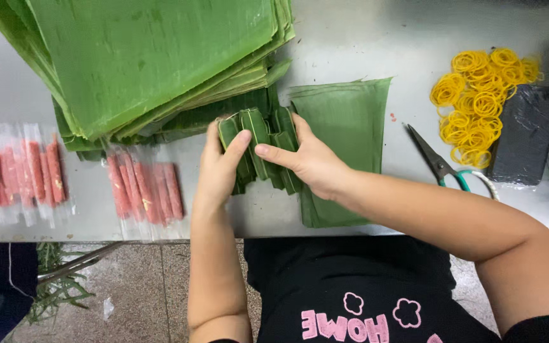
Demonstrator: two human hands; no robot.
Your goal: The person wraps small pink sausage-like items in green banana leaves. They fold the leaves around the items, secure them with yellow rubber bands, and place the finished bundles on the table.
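I see both hands closed on one leaf-wrapped bundle [258,149] at the near middle of the grey table [363,44]. My left hand [218,166] grips its left end, thumb laid across the top fold. My right hand [309,162] grips the right side, thumb pressing the centre. The bundle shows several folded green ridges; I cannot tell the exact number of wraps.

Behind the bundle, far left, lies one tall stack of banana leaves [147,63]; the sheets are too many to count. One flat leaf piece [351,121] lies under my right hand.

Left of my left hand sit two clear packets of pink sausage sticks [144,190]; sticks per packet cannot be counted reliably.

On the right: one pair of scissors [443,166], one pile of yellow rubber bands [481,101], one black block [525,136].
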